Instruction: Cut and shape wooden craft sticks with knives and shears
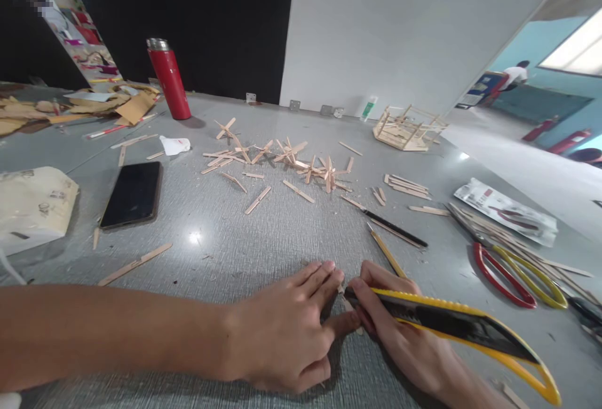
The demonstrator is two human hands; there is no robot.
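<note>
At the bottom centre of the frame, the left hand point(286, 327) lies flat, fingers pressed down on a small wooden piece point(347, 302) that is mostly hidden under the fingertips. Right beside it, the right hand point(399, 327) grips a yellow-and-black utility knife point(461, 324), long and wedge-shaped, its tip meeting that piece where the two hands touch. All of it sits on a grey table point(263, 233) with a fine brushed grain. Just beyond the knuckles, a slim yellow pencil point(386, 252) and a thin black stick point(395, 228) lie slanted. At right, scissors with red and yellow loop handles point(517, 274) rest against a bundle of flat wooden sticks. At left centre, a glossy black phone point(132, 194) lies flat. Mid-table, a loose scatter of pale craft sticks point(282, 161), some glued into crosses. Further back at upper right, a boxy stick frame point(408, 128); at upper left, a smooth red flask point(168, 79) with a metal cap stands upright.
</note>
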